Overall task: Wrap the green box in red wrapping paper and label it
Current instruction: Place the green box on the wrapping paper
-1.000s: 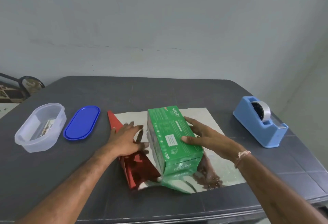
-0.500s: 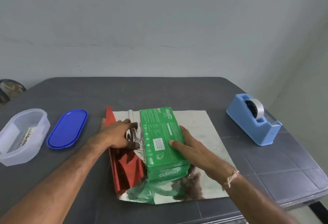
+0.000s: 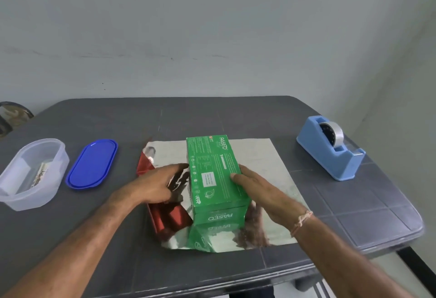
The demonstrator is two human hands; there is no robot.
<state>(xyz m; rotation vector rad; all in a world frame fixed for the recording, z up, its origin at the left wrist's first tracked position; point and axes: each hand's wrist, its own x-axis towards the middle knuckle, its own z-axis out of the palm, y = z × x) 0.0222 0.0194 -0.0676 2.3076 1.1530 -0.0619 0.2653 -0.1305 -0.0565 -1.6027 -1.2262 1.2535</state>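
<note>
1 green box [image 3: 214, 175] lies lengthwise on 1 sheet of wrapping paper [image 3: 266, 156], between the fingertips of both hands. The sheet lies silver side up; its red side shows only on the flap [image 3: 169, 219] folded over beneath the left fingers.

The left hand [image 3: 153, 184] rests on that flap, fingers extended and close together, the tips just short of the box's left face. The right hand [image 3: 259, 189] lies flat against the box's right face, fingers straight and together along it, the thumb laid over the top edge. 1 cord bracelet [image 3: 302, 221] circles the right wrist.

Everything sits on 1 dark grey table [image 3: 212, 113]. Well outward of the right fingers stands 1 blue tape dispenser [image 3: 330, 149] carrying 1 roll of tape. Outward of the left fingers lies 1 blue lid [image 3: 93, 164], flat on the table. Beyond it stands 1 clear plastic container [image 3: 56, 156], uncovered. It holds paper items [image 3: 42, 172]; their number cannot be told.
</note>
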